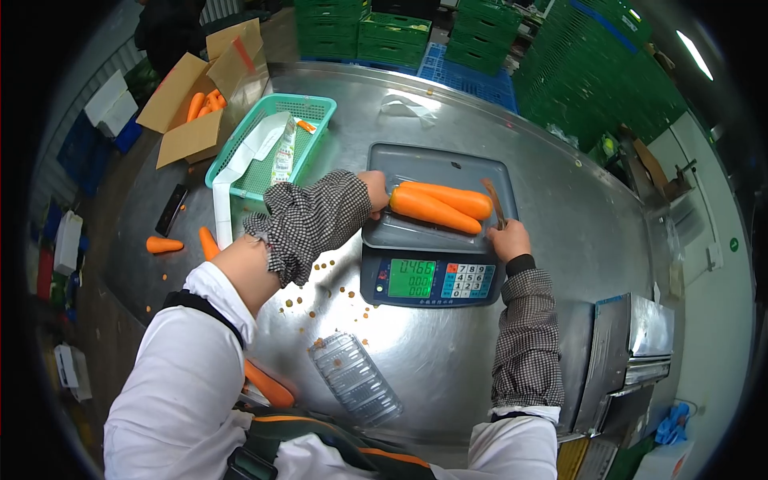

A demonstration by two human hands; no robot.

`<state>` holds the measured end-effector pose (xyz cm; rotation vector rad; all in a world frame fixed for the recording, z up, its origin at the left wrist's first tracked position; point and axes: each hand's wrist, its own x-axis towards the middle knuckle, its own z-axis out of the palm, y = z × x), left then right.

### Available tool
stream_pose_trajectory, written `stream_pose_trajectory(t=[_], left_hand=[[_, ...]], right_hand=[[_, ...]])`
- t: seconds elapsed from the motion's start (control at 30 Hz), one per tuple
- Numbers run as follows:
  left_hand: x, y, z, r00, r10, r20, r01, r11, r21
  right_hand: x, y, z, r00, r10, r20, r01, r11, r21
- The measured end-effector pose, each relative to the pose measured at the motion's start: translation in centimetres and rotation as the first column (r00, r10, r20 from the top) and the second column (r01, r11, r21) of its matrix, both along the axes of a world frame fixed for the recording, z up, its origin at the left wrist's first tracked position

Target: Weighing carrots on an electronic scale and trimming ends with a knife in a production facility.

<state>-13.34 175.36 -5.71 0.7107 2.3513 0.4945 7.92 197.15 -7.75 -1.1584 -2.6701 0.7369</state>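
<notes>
Two large carrots (441, 207) lie side by side on the grey tray of a digital scale (429, 279), whose green display is lit. At their left ends is my left hand (375, 193), fingers curled; whether it grips a carrot is hidden. My right hand (510, 240) pinches the handle of a thin brownish knife-like tool (494, 201) at the tray's right edge. A clear ribbed plastic tray (355, 378) lies nearer my body, amid small carrot trimmings (312, 313). More carrots (164, 245) rest at the left, partly behind my left arm.
A green plastic basket (329, 114) holds a strip of labels and a small carrot piece. Beyond it stands an open cardboard box (201, 135) of carrots. A black object (171, 210) lies at left. Metal boxes (651, 327) stand at right; green crates (393, 42) are stacked behind the steel table.
</notes>
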Motion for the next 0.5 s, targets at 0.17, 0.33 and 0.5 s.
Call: stream_pose_trajectory(t=[0.17, 0.33, 0.5], left_hand=[[0.5, 0.4, -3.5, 0.972, 0.049, -0.23, 0.027, 0.949, 0.314], [7.5, -2.0, -1.4, 0.986, 0.043, -0.164, 0.053, 0.84, 0.541], [19.8, -2.3, -2.9, 0.862, -0.169, 0.478, -0.116, 0.852, 0.511]], right_hand=[[0.6, 0.1, 0.8, 0.996, -0.007, -0.09, 0.002, 0.998, -0.055], [7.6, -0.6, 1.0, 0.952, 0.047, -0.301, -0.073, 0.994, -0.076], [22.0, -1.9, -1.3, 0.91, -0.116, -0.398, -0.013, 0.952, -0.305]])
